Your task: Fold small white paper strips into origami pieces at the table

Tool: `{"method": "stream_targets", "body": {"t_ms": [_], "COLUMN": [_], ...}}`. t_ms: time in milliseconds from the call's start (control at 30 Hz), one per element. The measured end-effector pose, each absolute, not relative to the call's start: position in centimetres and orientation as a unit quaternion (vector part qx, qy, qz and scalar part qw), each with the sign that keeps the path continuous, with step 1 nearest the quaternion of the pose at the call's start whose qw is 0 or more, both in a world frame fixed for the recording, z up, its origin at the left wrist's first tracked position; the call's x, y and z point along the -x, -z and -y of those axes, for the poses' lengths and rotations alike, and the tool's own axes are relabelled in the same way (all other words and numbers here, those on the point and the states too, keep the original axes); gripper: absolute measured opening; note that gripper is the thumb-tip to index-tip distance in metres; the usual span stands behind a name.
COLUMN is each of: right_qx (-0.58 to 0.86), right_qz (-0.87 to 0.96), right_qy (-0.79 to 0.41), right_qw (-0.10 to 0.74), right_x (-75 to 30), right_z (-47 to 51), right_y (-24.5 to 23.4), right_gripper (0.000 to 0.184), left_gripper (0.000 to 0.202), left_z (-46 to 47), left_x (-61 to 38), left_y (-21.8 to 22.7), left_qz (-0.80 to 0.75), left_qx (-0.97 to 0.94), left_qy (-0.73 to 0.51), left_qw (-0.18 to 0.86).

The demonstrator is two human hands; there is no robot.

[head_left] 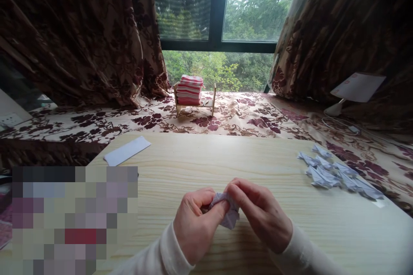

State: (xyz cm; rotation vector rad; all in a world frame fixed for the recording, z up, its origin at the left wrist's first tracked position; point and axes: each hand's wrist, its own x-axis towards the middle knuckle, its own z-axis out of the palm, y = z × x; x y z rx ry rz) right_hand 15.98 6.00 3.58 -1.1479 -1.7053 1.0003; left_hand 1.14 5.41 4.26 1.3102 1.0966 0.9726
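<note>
Over the near middle of the table, a small folded white paper [230,220] is held between both hands. My left hand [197,219] grips it from the left, with the thumb pressed along its top face. From the right, my right hand [263,210] pinches its upper edge between thumb and fingertips. The fingers cover much of the paper, so its full shape is hidden. To the right lies a group of several folded white paper pieces [322,177] with pointed ends. A flat stack of white paper strips [127,150] rests at the table's far left.
The pale wooden table [180,154] stands before a window ledge with flowered cloth [148,122]. A small wooden rack [213,99] there carries folded red-and-white cloths [189,90]. At the right is a white lamp [358,87] with its cord. A blurred block masks the lower left.
</note>
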Motion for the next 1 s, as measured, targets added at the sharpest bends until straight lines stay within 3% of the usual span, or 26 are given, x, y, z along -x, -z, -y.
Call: {"method": "stream_targets", "body": {"t_ms": [300,633,833,1000], "right_qx": [0.447,0.424,0.452,0.456], "right_qz": [0.732,0.748,0.698,0.685], "right_qy": [-0.312,-0.274,-0.334,-0.408], "right_qw": [0.408,0.43,0.444,0.395], "right_x": [-16.4,-15.9,-16.2,-16.5], "right_z": [-6.7,-5.8,-6.2,-6.2], "right_y": [-2.3,-2.8,-3.0,-3.7], "right_gripper": [0.031,0.024,0.032,0.035], "left_gripper": [0.038,0.021,0.028,0.033], "left_z": [-6.7,-5.8,-6.3,-6.7], "left_x": [-0.7,-1.0,-0.6,-0.6], "left_y": [-2.4,-4.5,-3.7,-3.1], "left_qz": [-0.442,-0.495,-0.475,-0.488], "left_qx": [-0.443,-0.545,-0.469,-0.378], "left_qy": [-0.465,-0.375,-0.41,-0.471], "left_qw": [0.625,0.563,0.622,0.63]}}
